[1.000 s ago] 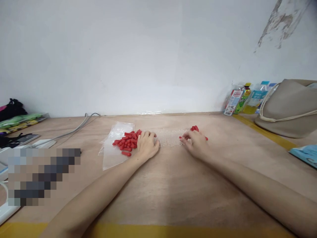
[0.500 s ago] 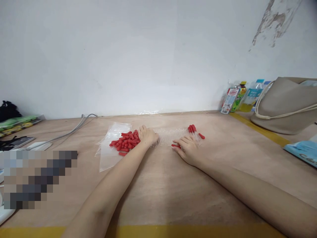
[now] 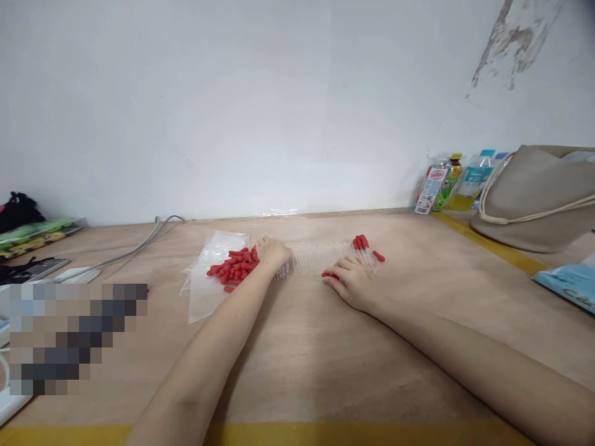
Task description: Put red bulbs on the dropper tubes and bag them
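Note:
A row of thin clear glass-like tubes (image 3: 320, 255) lies side by side on the table between my hands. My left hand (image 3: 274, 251) rests palm down over the row's left end, fingers reaching forward and partly apart. Next to it is a pile of red rubber dropper bulbs (image 3: 232, 266) on a clear plastic bag (image 3: 199, 303). My right hand (image 3: 356, 282) is closed on a red dropper bulb (image 3: 329, 276) at the near edge of the row; its fingers partly cover the bulb. Several red bulbs (image 3: 360, 241) sit together at the row's far right end, with a loose bulb (image 3: 379, 256) beside them.
On the right stand a carton (image 3: 431, 189), drink bottles (image 3: 474, 179), a grey-beige bag (image 3: 539, 198) and a blue packet (image 3: 569, 285). A grey cable (image 3: 139, 244) and a phone-like slab (image 3: 41, 269) lie left. Yellow tape (image 3: 302, 432) runs along the front edge.
My left hand has shifted slightly left along the tubes, towards the red pile. My right hand stays nearly in place, its fingers lower over the red bulb.

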The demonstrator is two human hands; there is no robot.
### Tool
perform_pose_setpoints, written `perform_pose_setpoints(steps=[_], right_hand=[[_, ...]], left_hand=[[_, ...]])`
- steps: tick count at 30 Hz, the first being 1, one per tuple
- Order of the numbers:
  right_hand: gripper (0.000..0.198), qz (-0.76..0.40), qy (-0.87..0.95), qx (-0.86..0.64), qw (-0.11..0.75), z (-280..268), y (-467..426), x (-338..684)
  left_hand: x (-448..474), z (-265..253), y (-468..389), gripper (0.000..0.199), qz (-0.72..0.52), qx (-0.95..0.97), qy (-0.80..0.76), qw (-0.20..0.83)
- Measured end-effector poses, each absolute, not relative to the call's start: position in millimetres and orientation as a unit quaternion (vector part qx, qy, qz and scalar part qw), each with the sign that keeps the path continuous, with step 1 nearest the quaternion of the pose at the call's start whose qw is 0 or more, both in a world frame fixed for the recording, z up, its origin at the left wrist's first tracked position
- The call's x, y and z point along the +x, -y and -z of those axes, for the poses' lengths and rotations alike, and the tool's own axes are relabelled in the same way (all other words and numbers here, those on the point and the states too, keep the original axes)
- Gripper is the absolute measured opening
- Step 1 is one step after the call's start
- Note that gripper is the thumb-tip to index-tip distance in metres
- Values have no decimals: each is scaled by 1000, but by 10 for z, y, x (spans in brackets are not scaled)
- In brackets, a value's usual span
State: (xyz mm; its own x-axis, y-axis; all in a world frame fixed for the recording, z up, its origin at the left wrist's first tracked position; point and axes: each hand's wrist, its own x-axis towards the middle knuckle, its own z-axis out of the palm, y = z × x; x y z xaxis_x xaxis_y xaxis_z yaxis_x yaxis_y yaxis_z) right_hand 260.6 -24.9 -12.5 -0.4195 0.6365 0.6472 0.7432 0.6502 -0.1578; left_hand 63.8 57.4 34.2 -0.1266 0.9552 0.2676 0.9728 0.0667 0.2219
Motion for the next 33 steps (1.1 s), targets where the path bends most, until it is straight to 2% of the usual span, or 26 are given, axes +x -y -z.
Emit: perform_pose_setpoints(steps=[7,10,14,17,23,33], right_hand=[[15,47,831,-418,364,116,248,2594],[16,30,829,-415,374,128,240,2595],[17,9,835,-393,385,157,213,2604],[20,2,839,-374,396,172,199,2609],[21,4,845,-355,400,174,215,2606],[22,-26,850,-330,410,100,299,2582]], left_hand=[[582,-492,-269,34,255,-739,623,-9],[531,-413,-1,28,292,-819,494,-27],[452,-203,267,27,248,-891,381,-12],[434,-58,323,32,242,-901,361,-5],[451,56,286,30,310,-884,350,-19],[445,58,280,32,296,-892,342,-3]])
